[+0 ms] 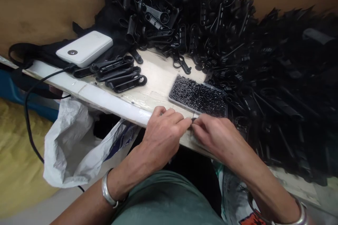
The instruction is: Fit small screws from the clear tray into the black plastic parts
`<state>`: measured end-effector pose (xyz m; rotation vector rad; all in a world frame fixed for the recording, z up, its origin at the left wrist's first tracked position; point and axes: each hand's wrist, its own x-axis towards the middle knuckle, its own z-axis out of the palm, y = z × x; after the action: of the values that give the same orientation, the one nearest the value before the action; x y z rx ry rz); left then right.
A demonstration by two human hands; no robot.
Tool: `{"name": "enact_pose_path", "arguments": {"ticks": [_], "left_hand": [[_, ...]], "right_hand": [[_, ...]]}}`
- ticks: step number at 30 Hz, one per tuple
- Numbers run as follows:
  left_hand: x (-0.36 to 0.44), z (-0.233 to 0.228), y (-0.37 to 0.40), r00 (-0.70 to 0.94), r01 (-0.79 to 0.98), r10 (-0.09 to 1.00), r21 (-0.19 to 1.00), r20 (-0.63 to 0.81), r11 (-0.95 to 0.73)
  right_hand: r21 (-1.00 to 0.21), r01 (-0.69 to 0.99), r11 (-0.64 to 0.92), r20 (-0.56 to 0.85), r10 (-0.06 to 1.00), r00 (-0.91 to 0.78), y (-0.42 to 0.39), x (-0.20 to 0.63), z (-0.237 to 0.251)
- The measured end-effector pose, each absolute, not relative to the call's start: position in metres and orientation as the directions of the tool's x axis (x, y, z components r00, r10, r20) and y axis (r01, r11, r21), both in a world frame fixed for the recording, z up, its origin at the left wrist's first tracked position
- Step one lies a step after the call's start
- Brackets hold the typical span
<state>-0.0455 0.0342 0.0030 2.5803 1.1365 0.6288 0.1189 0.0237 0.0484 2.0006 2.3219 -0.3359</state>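
Two hands meet at the table edge: our left hand and right hand pinch one tiny black piece between fingertips, just below the tray of small bits. Best we keep it low, steady.

No text, label or number is legible anywhere.

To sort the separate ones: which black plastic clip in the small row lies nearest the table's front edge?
The lowest clip, its ring end pointing right; the others lie behind it toward the white power bank.
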Motion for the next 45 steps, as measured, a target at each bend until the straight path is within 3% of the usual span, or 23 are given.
{"name": "enact_pose_path", "arguments": {"ticks": [3, 6, 11, 17, 21, 25, 31, 38, 45], "left_hand": [[-0.048, 0.004, 0.034, 0.624, 0.648, 0.735, 0.351, 0.264, -0.676], [-0.049, 0.006, 0.033, 0.64, 0.641, 0.727, 0.349, 0.249, -0.683], [-0.049, 0.009, 0.029, 0.596, 0.612, 0.744, 0.429, 0.301, -0.664], [-0.039, 0.014, 0.021, 0.5, 0.522, 0.805, 0.63, 0.32, -0.575], [-0.031, 0.018, 0.018, 0.448, 0.479, 0.817, 0.675, 0.362, -0.561], [-0.026, 0.02, 0.016, 0.425, 0.465, 0.824, 0.691, 0.374, -0.553], [-0.021, 0.022, 0.011, 0.397, 0.449, 0.84, 0.72, 0.369, -0.528], [-0.02, 0.02, 0.012, 0.342, 0.459, 0.837, 0.701, 0.427, -0.546], [-0.023, 0.02, 0.008, 0.355, 0.428, 0.768, 0.638, 0.534, -0.641]], "right_hand": [[-0.429, 0.903, -0.006, -0.225, 0.969, -0.1, 0.022, 0.131, 0.044], [-0.722, 0.651, -0.234, -0.296, 0.955, 0.016, 0.011, 0.14, 0.039], [-0.896, 0.205, -0.394, -0.355, 0.913, 0.202, -0.012, 0.142, 0.032], [-0.915, -0.283, -0.287, -0.345, 0.92, 0.184, -0.017, 0.13, 0.021], [-0.867, -0.438, -0.239, -0.356, 0.912, 0.206, -0.016, 0.126, 0.021], [-0.849, -0.471, -0.239, -0.394, 0.88, 0.264, -0.013, 0.124, 0.026], [-0.904, -0.369, -0.214, -0.353, 0.862, 0.365, -0.007, 0.12, 0.027], [-0.841, -0.465, -0.276, -0.414, 0.882, 0.225, -0.008, 0.124, 0.03], [-0.833, -0.508, -0.218, -0.377, 0.896, 0.235, -0.005, 0.117, 0.03]]}}
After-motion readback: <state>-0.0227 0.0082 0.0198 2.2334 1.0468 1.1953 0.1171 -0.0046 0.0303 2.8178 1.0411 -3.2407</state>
